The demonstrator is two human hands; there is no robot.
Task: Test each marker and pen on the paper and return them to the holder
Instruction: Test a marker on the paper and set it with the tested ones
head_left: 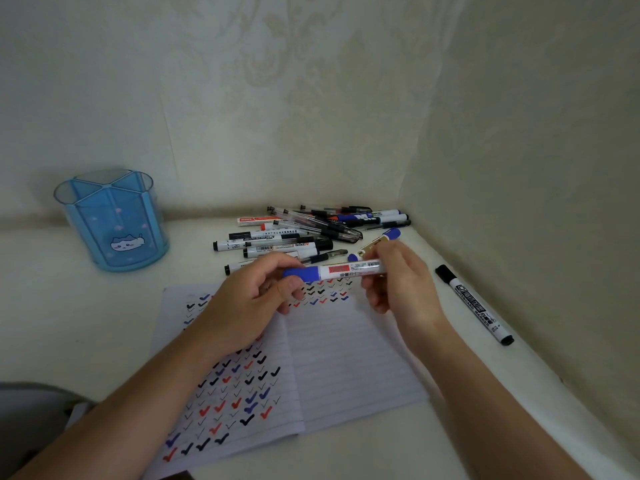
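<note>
On the table [69,323], open paper [346,358] nearest, in the middle. Behind it, toward the corner, heap of pens and markers [304,233]. Holder [110,223] upright at far left, well apart from the heap. Lone marker [474,304] right of the paper. Above the paper's far edge, crosswise marker [339,271] between left grip [249,299] and right grip [401,282].

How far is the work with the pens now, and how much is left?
Done: many check marks on the paper, yet no pen shows in the blue holder. In hand: the left hand grips the cap of a blue marker, the right hand its barrel. Left: the pile of pens and a black marker lying apart.
</note>
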